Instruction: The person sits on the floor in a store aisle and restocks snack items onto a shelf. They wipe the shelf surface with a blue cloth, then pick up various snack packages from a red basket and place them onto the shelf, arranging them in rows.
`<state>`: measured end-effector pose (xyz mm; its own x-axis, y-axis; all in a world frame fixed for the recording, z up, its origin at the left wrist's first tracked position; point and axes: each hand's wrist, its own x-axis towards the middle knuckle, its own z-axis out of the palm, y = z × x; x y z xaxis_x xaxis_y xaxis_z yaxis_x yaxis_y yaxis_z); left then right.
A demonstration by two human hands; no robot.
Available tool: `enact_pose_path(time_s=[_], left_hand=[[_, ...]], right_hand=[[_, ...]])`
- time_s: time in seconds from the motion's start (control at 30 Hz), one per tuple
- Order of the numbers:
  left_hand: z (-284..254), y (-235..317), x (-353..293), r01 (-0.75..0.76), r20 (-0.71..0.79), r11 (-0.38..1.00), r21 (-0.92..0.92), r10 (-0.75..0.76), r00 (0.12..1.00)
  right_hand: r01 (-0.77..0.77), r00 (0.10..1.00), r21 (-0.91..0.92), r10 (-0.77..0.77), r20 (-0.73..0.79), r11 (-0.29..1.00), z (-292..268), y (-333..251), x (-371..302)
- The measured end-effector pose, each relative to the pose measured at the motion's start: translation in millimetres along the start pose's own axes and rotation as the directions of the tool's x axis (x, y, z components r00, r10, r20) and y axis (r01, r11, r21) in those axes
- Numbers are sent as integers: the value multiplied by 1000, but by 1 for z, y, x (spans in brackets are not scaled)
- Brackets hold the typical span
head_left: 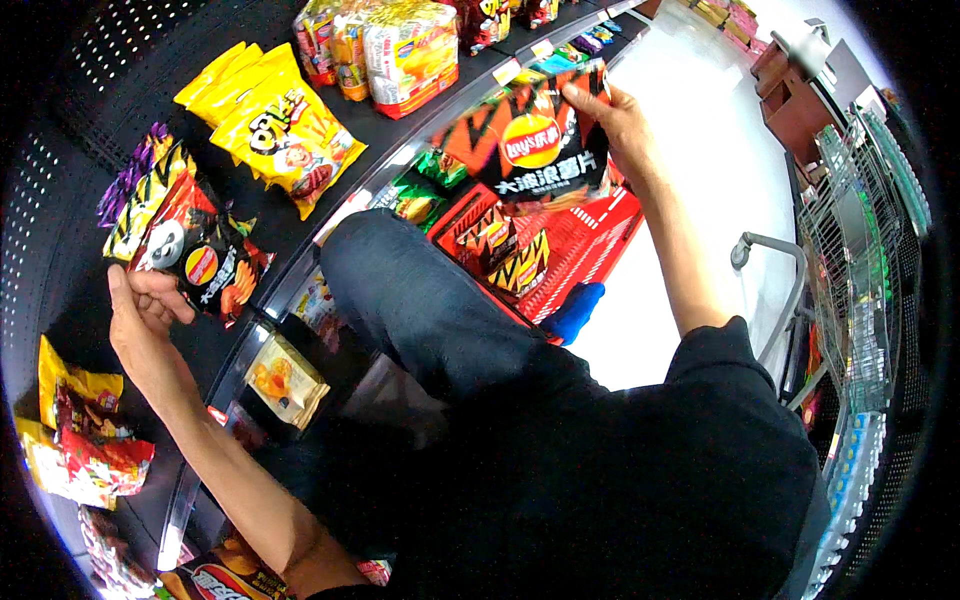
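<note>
My right hand [622, 120] grips a black and orange-red bag of potato chips [545, 135] by its upper right edge. That bag hangs over a red shopping basket [598, 240], its printed front turned to me. On the shelf, my left hand [150, 312] is closed with fingers curled at the lower left edge of a black and red chip bag [205, 262]. Behind this bag lean a yellow-striped chip bag [130, 232] and a purple bag [150, 152]. Inside the basket lie more chip bags [490, 240], black, red and yellow; the held bag partly covers them.
Yellow snack bags [285, 130] and a clear-wrapped multipack [410, 60] stand farther along the black shelf [330, 205]. Red and yellow bags [95, 450] lie nearer. My bent knee [380, 270] is between shelf and basket. A wire cart [850, 250] stands to the right.
</note>
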<state>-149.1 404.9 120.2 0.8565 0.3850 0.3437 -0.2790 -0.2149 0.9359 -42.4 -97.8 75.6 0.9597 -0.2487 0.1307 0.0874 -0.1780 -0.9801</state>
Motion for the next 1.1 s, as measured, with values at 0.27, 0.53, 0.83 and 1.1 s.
enact_pose_path(time_s=[0.27, 0.53, 0.83, 1.1], left_hand=[[-4, -45, 3, 106, -36, 992, 71, -103, 994], [-13, -70, 5, 137, -49, 990, 36, -135, 990], [12, -80, 2, 208, -26, 977, -39, -209, 978], [-4, -72, -3, 38, -81, 999, 27, -36, 996]], right_hand=[[-217, 965, -7, 214, -155, 976, -47, 144, 36], [-328, 903, -47, 299, -309, 943, -55, 188, 16], [-213, 977, 280, 194, 93, 936, -122, 130, 2], [-399, 836, 56, 337, 433, 915, -99, 148, -17]])
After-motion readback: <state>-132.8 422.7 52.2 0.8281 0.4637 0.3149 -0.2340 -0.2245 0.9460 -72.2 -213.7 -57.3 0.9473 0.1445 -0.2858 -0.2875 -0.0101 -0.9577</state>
